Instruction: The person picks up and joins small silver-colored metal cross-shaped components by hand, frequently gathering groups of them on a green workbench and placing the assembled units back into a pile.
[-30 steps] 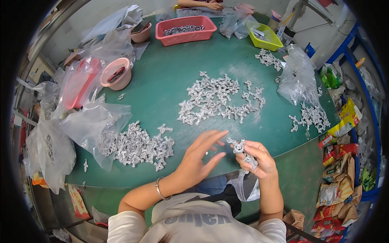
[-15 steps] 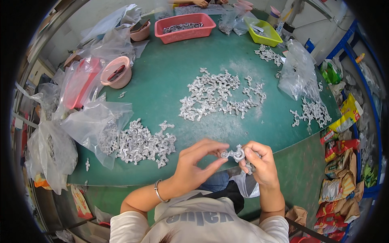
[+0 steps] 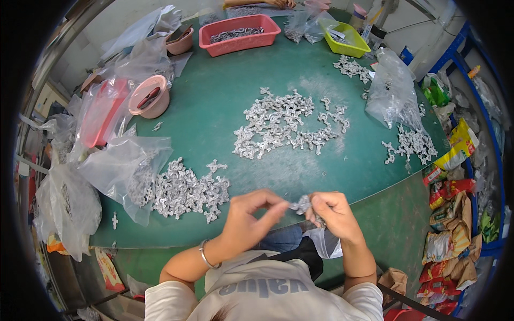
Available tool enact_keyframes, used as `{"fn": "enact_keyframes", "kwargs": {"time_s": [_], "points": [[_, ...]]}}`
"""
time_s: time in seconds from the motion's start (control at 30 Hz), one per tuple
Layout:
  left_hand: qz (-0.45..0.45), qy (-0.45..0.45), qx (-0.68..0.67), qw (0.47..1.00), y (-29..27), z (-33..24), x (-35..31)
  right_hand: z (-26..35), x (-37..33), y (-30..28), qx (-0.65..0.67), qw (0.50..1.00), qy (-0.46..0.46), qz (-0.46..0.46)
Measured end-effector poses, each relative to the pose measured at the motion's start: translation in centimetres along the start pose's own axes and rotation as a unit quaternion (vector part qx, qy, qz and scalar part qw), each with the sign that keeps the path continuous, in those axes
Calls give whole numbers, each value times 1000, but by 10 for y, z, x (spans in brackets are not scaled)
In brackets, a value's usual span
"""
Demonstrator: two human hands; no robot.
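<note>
Over the table's near edge, my right hand [image 3: 334, 214] is closed round a small cluster of grey metal castings [image 3: 303, 204]. Its thumb presses on top, and the palm hides part of the cluster. My left hand [image 3: 251, 214], a bangle on its wrist, has thumb and forefinger pinched at the cluster's left end, slightly blurred. Ahead on the green table [image 3: 209, 101] lies a loose pile of similar castings [image 3: 278, 123]. Another heap [image 3: 187, 190] lies to the left, spilling from a clear plastic bag [image 3: 120, 168].
A pink tray [image 3: 239, 45] of parts and a yellow-green basket [image 3: 342, 48] stand at the far side. To the left is a pink bowl [image 3: 159, 106] with a red-handled tool. On the right, a clear bag [image 3: 393, 88] sits by more castings [image 3: 412, 147]. A blue rack [image 3: 495, 160] stands beyond.
My left hand has shifted slightly left and down, its thumb and forefinger drawing together. The cluster in my right hand has turned and moved a little left. The view has shifted slightly.
</note>
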State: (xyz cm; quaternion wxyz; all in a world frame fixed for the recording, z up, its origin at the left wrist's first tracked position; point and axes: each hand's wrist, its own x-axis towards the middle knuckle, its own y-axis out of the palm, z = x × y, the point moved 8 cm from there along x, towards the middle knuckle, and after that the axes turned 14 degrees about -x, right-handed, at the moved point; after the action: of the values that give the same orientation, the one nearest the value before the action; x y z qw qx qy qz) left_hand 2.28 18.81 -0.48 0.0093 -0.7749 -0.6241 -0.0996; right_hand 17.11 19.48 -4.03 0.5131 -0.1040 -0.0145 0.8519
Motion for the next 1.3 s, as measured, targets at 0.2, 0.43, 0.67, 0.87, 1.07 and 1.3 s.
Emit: {"fn": "enact_keyframes", "kwargs": {"time_s": [0.2, 0.43, 0.67, 0.87, 1.07, 1.3], "points": [[-32, -28, 305, 951, -59, 8, 1, -21, 32, -102, -314, 896, -12, -313], [-50, -36, 523, 850, -96, 21, -9, -38, 76, -150, -589, 716, 1, -375], [-20, 39, 457, 889, -65, 12, -3, -33, 59, -145, -459, 815, 18, -353], [36, 70, 401, 912, -25, 9, 7, -41, 38, -153, -374, 848, -16, -375], [42, 62, 182, 980, -3, 6, 10, -30, 22, -92, 4, 965, 10, -260], [-13, 122, 68, 990, 12, -12, 13, -6, 13, -19, 123, 987, 18, -101]]}}
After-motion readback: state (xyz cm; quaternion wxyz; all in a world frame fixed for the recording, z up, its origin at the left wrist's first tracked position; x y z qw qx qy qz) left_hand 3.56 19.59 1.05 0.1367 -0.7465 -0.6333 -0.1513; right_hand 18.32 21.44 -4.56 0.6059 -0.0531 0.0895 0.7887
